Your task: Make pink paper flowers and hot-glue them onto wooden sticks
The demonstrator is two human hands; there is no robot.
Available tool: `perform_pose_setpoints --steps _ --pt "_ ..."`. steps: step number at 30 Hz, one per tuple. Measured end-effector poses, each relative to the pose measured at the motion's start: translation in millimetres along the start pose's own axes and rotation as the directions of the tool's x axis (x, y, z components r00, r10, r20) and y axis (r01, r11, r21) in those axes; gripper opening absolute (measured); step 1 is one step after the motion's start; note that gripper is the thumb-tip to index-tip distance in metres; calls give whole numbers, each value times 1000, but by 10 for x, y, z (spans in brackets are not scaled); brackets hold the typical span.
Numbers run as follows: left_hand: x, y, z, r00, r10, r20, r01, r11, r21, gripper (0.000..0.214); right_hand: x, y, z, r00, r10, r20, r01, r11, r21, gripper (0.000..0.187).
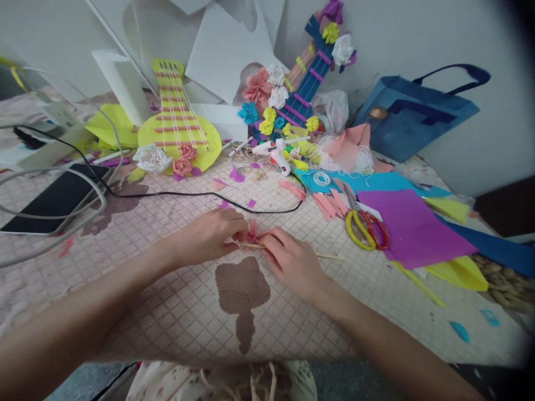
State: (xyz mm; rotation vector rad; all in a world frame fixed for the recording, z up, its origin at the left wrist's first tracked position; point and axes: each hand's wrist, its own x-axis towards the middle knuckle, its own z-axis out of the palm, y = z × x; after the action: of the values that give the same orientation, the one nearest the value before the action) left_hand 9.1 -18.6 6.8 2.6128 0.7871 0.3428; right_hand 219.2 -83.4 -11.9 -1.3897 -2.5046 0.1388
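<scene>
My left hand [213, 234] and my right hand [290, 259] meet at the middle of the checked pink cloth [167, 312]. Both pinch a small pink paper strip [253, 229] that is wound around a thin wooden stick [330, 257]. The stick lies flat and pokes out to the right past my right hand. The fingers of both hands are closed on the paper and stick. Loose pink paper strips [330, 203] lie just beyond, to the right.
A white glue gun [276, 151] and its black cord [188, 195] lie behind my hands. Yellow and red scissors [365, 228], purple paper [412, 228], a yellow paper guitar [179, 128], a blue flowered guitar [301, 83], a phone [50, 200] and a blue bag [413, 114] surround the spot.
</scene>
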Motion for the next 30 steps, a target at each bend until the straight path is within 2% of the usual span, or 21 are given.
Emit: perform_pose_setpoints --steps 6,14,21,30 --pt "12 41 121 998 12 -69 -12 1000 10 17 -12 14 23 1000 13 17 -13 1000 1 18" --pt "6 90 106 999 -45 11 45 998 -38 16 -6 18 0 1000 3 14 -3 1000 4 18" --pt "-1 75 103 999 37 24 -37 999 -17 27 -9 17 11 1000 -11 7 11 1000 3 15" --pt "20 90 130 986 165 12 -165 984 60 10 -15 19 27 1000 -11 15 11 1000 8 14"
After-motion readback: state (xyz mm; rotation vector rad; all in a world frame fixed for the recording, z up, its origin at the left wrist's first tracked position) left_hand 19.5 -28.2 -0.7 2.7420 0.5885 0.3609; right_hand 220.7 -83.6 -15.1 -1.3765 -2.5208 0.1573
